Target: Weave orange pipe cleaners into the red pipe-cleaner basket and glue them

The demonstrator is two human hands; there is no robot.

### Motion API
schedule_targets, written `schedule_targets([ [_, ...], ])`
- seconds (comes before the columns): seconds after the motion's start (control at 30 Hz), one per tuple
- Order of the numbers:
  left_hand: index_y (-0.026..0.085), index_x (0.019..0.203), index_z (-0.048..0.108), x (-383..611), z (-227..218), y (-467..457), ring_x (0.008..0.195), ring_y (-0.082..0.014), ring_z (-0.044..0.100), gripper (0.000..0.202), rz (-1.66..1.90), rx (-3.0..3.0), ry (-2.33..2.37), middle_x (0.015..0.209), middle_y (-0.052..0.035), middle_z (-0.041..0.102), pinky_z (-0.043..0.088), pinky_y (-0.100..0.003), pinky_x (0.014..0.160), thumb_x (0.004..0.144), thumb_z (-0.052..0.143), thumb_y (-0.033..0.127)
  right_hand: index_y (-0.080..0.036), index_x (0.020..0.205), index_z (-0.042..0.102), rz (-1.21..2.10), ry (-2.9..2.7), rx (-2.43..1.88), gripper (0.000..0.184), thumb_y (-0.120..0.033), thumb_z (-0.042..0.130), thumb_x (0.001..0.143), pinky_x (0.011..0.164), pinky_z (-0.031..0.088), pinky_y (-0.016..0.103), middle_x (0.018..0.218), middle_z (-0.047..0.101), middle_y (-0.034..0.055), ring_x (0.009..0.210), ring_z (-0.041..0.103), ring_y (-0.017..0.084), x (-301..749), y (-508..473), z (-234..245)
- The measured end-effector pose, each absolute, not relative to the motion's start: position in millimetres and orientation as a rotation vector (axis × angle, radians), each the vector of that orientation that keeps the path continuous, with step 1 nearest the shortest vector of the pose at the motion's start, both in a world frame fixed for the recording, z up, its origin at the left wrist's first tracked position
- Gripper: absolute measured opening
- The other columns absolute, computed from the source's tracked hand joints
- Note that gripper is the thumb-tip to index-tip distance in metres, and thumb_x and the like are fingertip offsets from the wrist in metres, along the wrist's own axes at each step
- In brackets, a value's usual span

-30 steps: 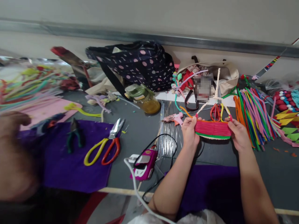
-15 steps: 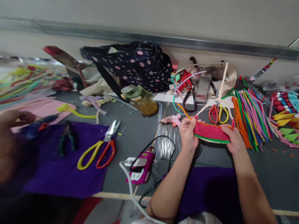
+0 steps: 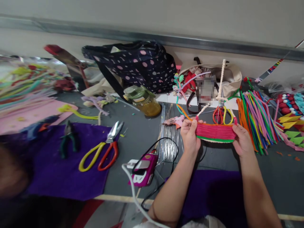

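Note:
My left hand [image 3: 190, 134] and my right hand [image 3: 242, 139] grip opposite ends of a pink pipe-cleaner panel [image 3: 215, 132], thumbs in front. Orange runs along its top edge, with green and cream along the bottom. Cream twisted pipe-cleaner strands rise from pink-wrapped corners and meet a tall upright cream stalk [image 3: 222, 77]. An orange pipe cleaner [image 3: 185, 112] sticks out near my left hand. Red-and-yellow-handled scissors [image 3: 222, 115] lie just behind the panel. Below it, a purple cloth [image 3: 217, 193] lies between my forearms.
Pipe cleaners [image 3: 257, 123] lie in a bundle at right. Left of me are a magenta device [image 3: 147, 171] with cables, larger scissors [image 3: 102, 148], pliers [image 3: 68, 139] and a glue gun [image 3: 42, 125]. Behind stand a jar [image 3: 147, 106] and a dotted bag [image 3: 144, 69]. Another person's blurred arm [image 3: 11, 171] shows at left.
The panel has turned more level and its cream stalk has shifted left. Both my hands keep their grip. At left, the other person's hand has drawn back from near the glue gun.

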State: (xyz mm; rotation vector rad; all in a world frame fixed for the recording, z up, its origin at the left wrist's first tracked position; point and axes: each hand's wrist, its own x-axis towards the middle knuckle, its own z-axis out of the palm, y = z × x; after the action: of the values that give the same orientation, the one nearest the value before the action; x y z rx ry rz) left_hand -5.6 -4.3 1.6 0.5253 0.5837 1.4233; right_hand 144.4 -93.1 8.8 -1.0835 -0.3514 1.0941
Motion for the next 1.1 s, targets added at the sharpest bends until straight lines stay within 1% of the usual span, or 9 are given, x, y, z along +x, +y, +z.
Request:
schedule_targets([
  [0.13, 0.017, 0.068, 0.048, -5, 3, -5, 0.067, -0.0087, 0.064, 0.039, 1.446, 0.518, 0.63, 0.079, 0.0044, 0.062, 0.057, -0.032, 0.08, 0.063, 0.084, 0.032, -0.023, 0.081, 0.07, 1.033, -0.352, -1.097, 0.021, -0.033, 0.08, 0.066, 0.072, 0.055, 0.03, 0.076, 0.072, -0.0012, 0.07, 0.067, 0.016, 140, -91, 8],
  [0.23, 0.017, 0.068, 0.048, -4, 3, -5, 0.068, -0.0093, 0.065, 0.04, 1.442, 0.488, 0.624, 0.077, 0.0047, 0.062, 0.056, -0.032, 0.08, 0.062, 0.084, 0.032, -0.023, 0.08, 0.069, 1.006, -0.381, -1.146, 0.022, -0.036, 0.08, 0.065, 0.071, 0.055, 0.032, 0.077, 0.072, -0.0006, 0.072, 0.067, 0.018, 138, -90, 7],
  [0.33, 0.017, 0.068, 0.048, -4, 2, -4, 0.068, -0.0088, 0.065, 0.039, 1.431, 0.48, 0.603, 0.076, 0.0058, 0.061, 0.055, -0.033, 0.082, 0.062, 0.084, 0.03, -0.023, 0.078, 0.069, 0.979, -0.393, -1.17, 0.023, -0.04, 0.078, 0.067, 0.07, 0.054, 0.032, 0.074, 0.071, -0.0004, 0.07, 0.066, 0.017, 141, -91, 6],
  [0.43, 0.017, 0.068, 0.048, -5, 3, -2, 0.069, -0.0094, 0.065, 0.04, 1.443, 0.479, 0.616, 0.077, 0.0051, 0.062, 0.056, -0.033, 0.081, 0.061, 0.085, 0.031, -0.022, 0.08, 0.071, 0.916, -0.352, -1.176, 0.025, -0.044, 0.076, 0.069, 0.064, 0.052, 0.028, 0.075, 0.071, 0.0001, 0.065, 0.063, 0.013, 147, -92, 6],
  [0.57, 0.017, 0.067, 0.047, -6, 4, -2, 0.069, -0.0103, 0.065, 0.043, 1.453, 0.47, 0.629, 0.075, 0.0047, 0.061, 0.056, -0.034, 0.08, 0.06, 0.086, 0.033, -0.021, 0.08, 0.072, 0.811, -0.342, -1.205, 0.024, -0.041, 0.078, 0.068, 0.053, 0.045, 0.02, 0.07, 0.068, -0.0016, 0.057, 0.056, 0.009, 150, -92, 5],
  [0.63, 0.017, 0.067, 0.046, -6, 5, -2, 0.068, -0.0101, 0.065, 0.043, 1.456, 0.474, 0.625, 0.074, 0.0052, 0.061, 0.056, -0.033, 0.08, 0.06, 0.086, 0.033, -0.021, 0.079, 0.072, 0.773, -0.389, -1.221, 0.023, -0.04, 0.078, 0.068, 0.054, 0.045, 0.021, 0.07, 0.067, -0.0016, 0.058, 0.056, 0.009, 149, -91, 5],
  [0.77, 0.017, 0.068, 0.047, -7, 3, -1, 0.069, -0.0104, 0.066, 0.042, 1.457, 0.477, 0.635, 0.076, 0.0048, 0.062, 0.056, -0.031, 0.077, 0.06, 0.085, 0.032, -0.02, 0.077, 0.071, 0.729, -0.42, -1.256, 0.023, -0.038, 0.08, 0.065, 0.061, 0.048, 0.026, 0.072, 0.068, -0.0014, 0.061, 0.059, 0.011, 146, -90, 3],
  [0.97, 0.017, 0.067, 0.049, -8, -6, 3, 0.074, -0.0139, 0.069, 0.04, 1.459, 0.507, 0.73, 0.078, 0.0029, 0.065, 0.053, -0.025, 0.069, 0.06, 0.085, 0.034, -0.021, 0.075, 0.07, 0.749, -0.415, -1.251, 0.022, -0.036, 0.081, 0.063, 0.06, 0.047, 0.025, 0.067, 0.066, -0.0029, 0.058, 0.057, 0.011, 147, -90, 1],
  [1.1, 0.016, 0.065, 0.051, -7, -15, 6, 0.065, -0.0092, 0.064, 0.039, 1.478, 0.536, 0.786, 0.071, 0.0025, 0.066, 0.049, -0.021, 0.064, 0.059, 0.085, 0.035, -0.022, 0.081, 0.071, 0.826, -0.457, -1.293, 0.025, -0.038, 0.081, 0.063, 0.064, 0.048, 0.028, 0.073, 0.07, -0.002, 0.062, 0.06, 0.012, 149, -90, 0],
])
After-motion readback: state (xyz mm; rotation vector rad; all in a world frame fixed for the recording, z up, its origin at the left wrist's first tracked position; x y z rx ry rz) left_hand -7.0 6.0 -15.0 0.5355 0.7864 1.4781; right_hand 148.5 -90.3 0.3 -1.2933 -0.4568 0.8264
